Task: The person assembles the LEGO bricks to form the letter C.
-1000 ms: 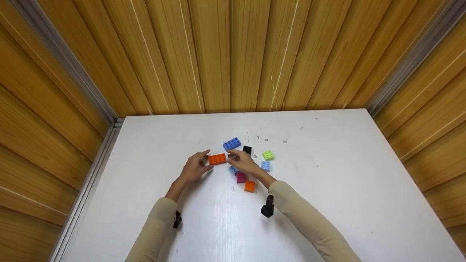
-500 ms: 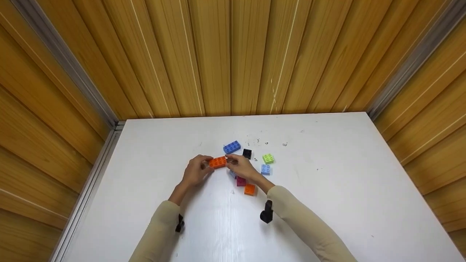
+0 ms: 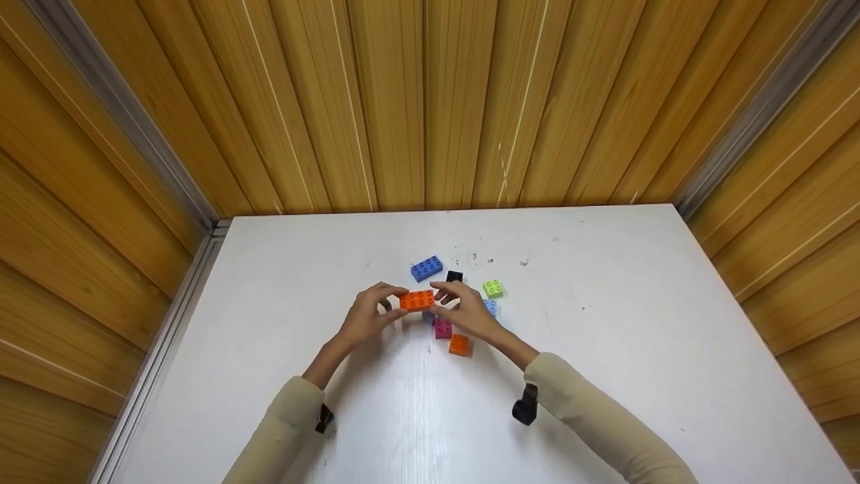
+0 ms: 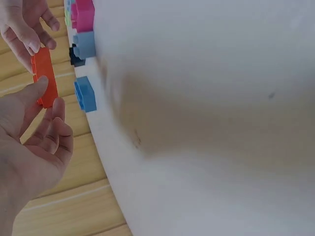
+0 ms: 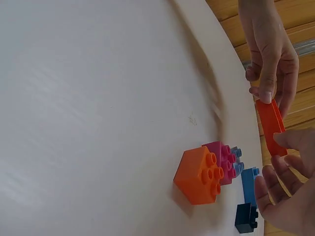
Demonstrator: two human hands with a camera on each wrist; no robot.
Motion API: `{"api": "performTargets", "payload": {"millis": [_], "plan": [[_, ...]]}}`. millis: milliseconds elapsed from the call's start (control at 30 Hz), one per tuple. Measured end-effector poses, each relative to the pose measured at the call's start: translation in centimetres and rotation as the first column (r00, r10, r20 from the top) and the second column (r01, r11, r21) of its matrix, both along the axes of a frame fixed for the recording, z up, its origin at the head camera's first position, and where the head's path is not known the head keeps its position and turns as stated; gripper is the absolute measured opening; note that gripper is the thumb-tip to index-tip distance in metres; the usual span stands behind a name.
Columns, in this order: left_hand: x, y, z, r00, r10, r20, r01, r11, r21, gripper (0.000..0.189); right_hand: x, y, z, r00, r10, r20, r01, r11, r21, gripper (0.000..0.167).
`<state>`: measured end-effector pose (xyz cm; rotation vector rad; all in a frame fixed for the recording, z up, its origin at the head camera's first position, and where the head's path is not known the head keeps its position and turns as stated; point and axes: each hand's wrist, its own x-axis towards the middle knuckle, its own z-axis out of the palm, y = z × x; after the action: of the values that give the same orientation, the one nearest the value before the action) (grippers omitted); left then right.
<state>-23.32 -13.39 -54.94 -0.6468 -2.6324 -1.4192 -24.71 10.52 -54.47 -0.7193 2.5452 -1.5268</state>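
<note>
An orange-red eight-stud toy brick (image 3: 416,300) is held up off the table, studs up, between both hands. At its left end my left hand (image 3: 365,314) pinches it, thumb on the near side and fingers on the far side. My right hand (image 3: 472,313) has thumb and index finger at the other end; in the right wrist view its thumb lies on the brick (image 5: 268,120) while the other fingers are spread. Below and behind the brick, a blue-grey brick (image 3: 428,316) is partly covered. A magenta brick (image 3: 443,328) and a small orange brick (image 3: 459,345) lie nearer me.
On the white table (image 3: 605,376), a long blue brick (image 3: 426,268) lies farther back. A black brick (image 3: 455,276), a lime brick (image 3: 493,289) and a light blue brick (image 3: 490,307) are by the right hand. Wood-look panels (image 3: 430,101) rise behind the table.
Both hands have closed in on the ends of the orange-red brick, then raised it from the table and shifted it slightly right. The other bricks have stayed in place.
</note>
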Motion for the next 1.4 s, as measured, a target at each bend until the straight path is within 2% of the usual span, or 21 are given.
{"api": "performTargets", "payload": {"millis": [167, 467, 633, 800, 900, 1000, 1067, 1400], "plan": [[1.2, 0.6, 0.2, 0.998, -0.064, -0.001, 0.064, 0.998, 0.008, 0.032, 1.8, 1.6, 0.2, 0.999, 0.031, -0.013, -0.031, 1.0, -0.005, 0.043], [4.3, 1.9, -1.4, 0.98, -0.178, 0.088, 0.176, 0.984, 0.03, 0.033, 6.0, 4.2, -1.0, 0.997, 0.069, -0.027, -0.068, 0.997, 0.038, 0.04], [5.3, 2.8, -1.8, 0.969, -0.225, 0.101, 0.226, 0.974, -0.003, 0.032, 7.7, 5.7, -1.5, 0.993, 0.118, 0.009, -0.119, 0.991, 0.058, 0.037], [6.1, 3.6, -2.1, 0.965, -0.239, 0.104, 0.252, 0.957, -0.142, 0.032, 8.4, 6.7, -1.9, 0.987, 0.152, 0.054, -0.157, 0.983, 0.098, 0.037], [6.5, 3.9, -2.1, 0.965, -0.242, 0.099, 0.259, 0.935, -0.243, 0.033, 8.6, 7.0, -2.1, 0.984, 0.166, 0.07, -0.175, 0.973, 0.149, 0.038], [6.6, 4.2, -2.1, 0.963, -0.245, 0.111, 0.268, 0.914, -0.305, 0.034, 8.8, 7.0, -2.1, 0.983, 0.166, 0.079, -0.178, 0.966, 0.185, 0.038], [6.6, 4.3, -2.2, 0.963, -0.244, 0.118, 0.27, 0.906, -0.328, 0.034, 8.8, 6.9, -2.1, 0.983, 0.162, 0.084, -0.175, 0.966, 0.193, 0.037], [6.4, 4.6, -2.6, 0.961, -0.233, 0.148, 0.27, 0.901, -0.338, 0.034, 8.9, 6.9, -2.7, 0.983, 0.165, 0.084, -0.179, 0.966, 0.188, 0.04]]}}
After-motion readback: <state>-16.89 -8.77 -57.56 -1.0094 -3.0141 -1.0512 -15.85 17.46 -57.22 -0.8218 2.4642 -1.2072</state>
